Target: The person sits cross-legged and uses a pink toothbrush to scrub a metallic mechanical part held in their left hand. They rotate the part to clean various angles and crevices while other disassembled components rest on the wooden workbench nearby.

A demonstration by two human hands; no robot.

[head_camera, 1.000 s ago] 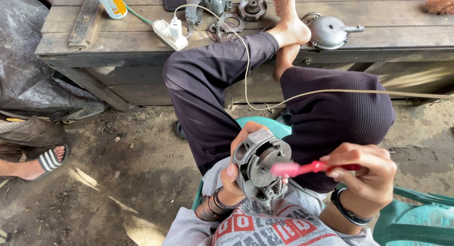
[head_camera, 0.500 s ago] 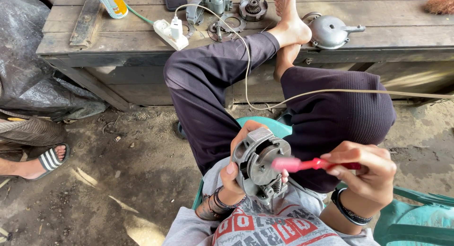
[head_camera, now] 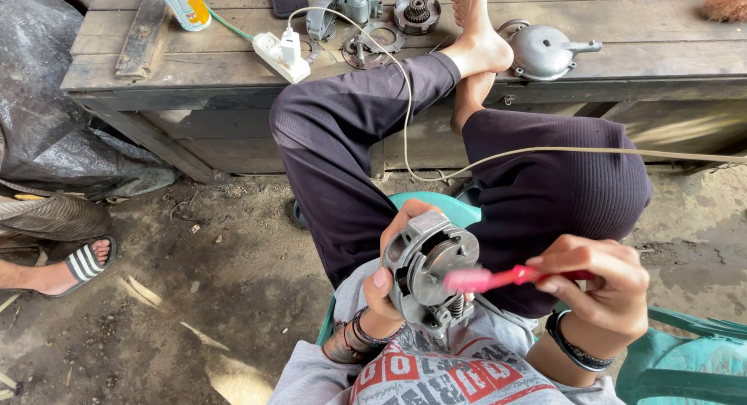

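A wooden desk (head_camera: 638, 55) spans the top, carrying metal machine parts and a white power strip (head_camera: 282, 55). Below it, over the person's lap, the left hand (head_camera: 389, 277) grips a round grey metal clutch assembly (head_camera: 426, 274), its springs showing at the lower edge. The right hand (head_camera: 599, 292) is closed around a pink toothbrush (head_camera: 498, 278), head touching the assembly's face. Compared with a moment earlier, the brush head sits slightly further left; the assembly is unmoved.
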